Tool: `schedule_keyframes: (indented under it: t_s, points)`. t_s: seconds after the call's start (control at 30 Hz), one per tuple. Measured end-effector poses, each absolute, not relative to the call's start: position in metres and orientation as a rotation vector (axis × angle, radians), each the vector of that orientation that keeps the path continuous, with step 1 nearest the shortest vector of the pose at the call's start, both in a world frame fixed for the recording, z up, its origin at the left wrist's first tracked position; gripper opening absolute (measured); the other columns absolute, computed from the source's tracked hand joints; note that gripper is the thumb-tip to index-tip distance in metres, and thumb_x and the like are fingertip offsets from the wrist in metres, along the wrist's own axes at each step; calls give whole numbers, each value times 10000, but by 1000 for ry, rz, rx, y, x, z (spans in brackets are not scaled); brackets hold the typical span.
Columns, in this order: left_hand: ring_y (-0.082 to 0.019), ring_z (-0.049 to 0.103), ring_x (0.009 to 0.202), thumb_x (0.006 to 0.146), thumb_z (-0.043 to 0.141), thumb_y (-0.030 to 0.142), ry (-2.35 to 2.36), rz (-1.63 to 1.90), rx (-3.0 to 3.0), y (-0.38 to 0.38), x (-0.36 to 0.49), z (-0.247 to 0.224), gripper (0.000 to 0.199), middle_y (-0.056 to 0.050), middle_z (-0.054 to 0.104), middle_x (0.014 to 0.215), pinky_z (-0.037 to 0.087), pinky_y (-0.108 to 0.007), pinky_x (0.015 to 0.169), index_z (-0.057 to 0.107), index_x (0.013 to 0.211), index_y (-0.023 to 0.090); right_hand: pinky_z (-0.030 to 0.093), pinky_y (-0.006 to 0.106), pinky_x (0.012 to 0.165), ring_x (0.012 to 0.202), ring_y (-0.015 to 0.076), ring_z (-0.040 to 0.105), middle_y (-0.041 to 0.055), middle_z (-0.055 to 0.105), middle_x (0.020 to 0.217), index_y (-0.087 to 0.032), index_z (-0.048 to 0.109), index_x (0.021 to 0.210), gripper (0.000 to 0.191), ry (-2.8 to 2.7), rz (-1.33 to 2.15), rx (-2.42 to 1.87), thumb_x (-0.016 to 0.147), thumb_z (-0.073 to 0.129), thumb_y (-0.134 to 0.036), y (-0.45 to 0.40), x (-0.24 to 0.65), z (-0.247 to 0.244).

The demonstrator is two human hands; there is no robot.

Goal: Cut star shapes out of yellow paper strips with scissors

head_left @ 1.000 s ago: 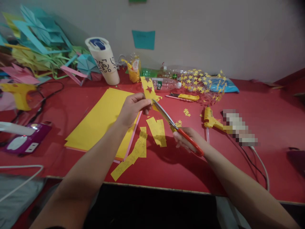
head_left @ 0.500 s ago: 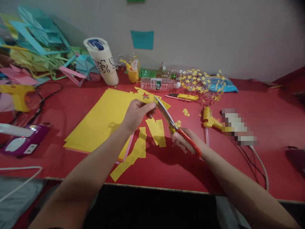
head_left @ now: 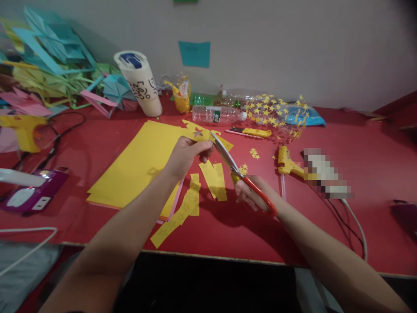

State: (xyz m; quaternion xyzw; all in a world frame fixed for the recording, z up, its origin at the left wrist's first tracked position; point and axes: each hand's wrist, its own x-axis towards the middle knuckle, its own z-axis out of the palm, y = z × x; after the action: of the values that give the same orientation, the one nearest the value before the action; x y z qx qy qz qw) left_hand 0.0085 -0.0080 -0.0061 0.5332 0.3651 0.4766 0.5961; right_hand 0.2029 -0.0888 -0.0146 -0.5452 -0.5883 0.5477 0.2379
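Observation:
Between the thumb and fingers of my left hand (head_left: 187,154) is a yellow paper strip (head_left: 206,135) with a star-shaped hole. My right hand (head_left: 252,191) is closed round the red handles of the scissors (head_left: 260,193), whose blades point up and left and meet the strip's edge near my left fingertips. Below lie two short yellow strips (head_left: 213,180) and longer ones (head_left: 182,213) with faint star outlines. Small cut yellow stars (head_left: 254,153) lie in little heaps right of the blades. A stack of yellow paper (head_left: 130,165) sits under and left of my left forearm.
At the back stand a white tumbler (head_left: 140,84) and a lying clear bottle (head_left: 216,115). A yellow box cutter (head_left: 257,132) lies before a mass of stars on wires (head_left: 273,111). On the right are a glue gun (head_left: 285,161) and a blurred-out device (head_left: 325,174); folded paper shapes (head_left: 58,52) fill the left.
The strip and the scissors' tip have shifted very slightly left. Both hands keep their holds, and the things on the table look the same.

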Motion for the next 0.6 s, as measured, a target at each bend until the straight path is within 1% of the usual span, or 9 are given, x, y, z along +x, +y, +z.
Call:
schedule_keyframes:
  t_s: [0.1,0.33,0.47,0.6]
  points:
    - [-57,508,444,694,651,233,841,1111,1236,-8,8,-6,188,12,591,495,412,-194,437,654,524,153,404,238,377,278,87,423,-92,360,301,-221,444,560,583,-1602,1507,-1476,658,512,-791,-89,203,-15]
    - [-52,504,433,691,636,223,835,1111,1254,-7,8,-5,189,13,587,486,412,-194,432,648,514,157,341,205,314,250,56,367,-84,398,334,-216,430,556,550,-1557,1514,-1482,662,561,-739,-90,202,-15]
    - [-53,505,434,687,634,226,835,1107,1253,-7,8,-5,192,11,588,484,411,-194,431,642,507,157,356,210,321,248,51,353,-92,385,339,-218,422,545,540,-1532,1528,-1506,644,595,-720,-90,202,-12]
    - [-52,503,426,681,637,231,824,1104,1260,-7,8,-3,180,11,592,484,409,-194,425,644,518,154,456,244,409,258,58,363,-108,350,324,-220,422,541,505,-1530,1518,-1498,674,622,-665,-90,203,-12]
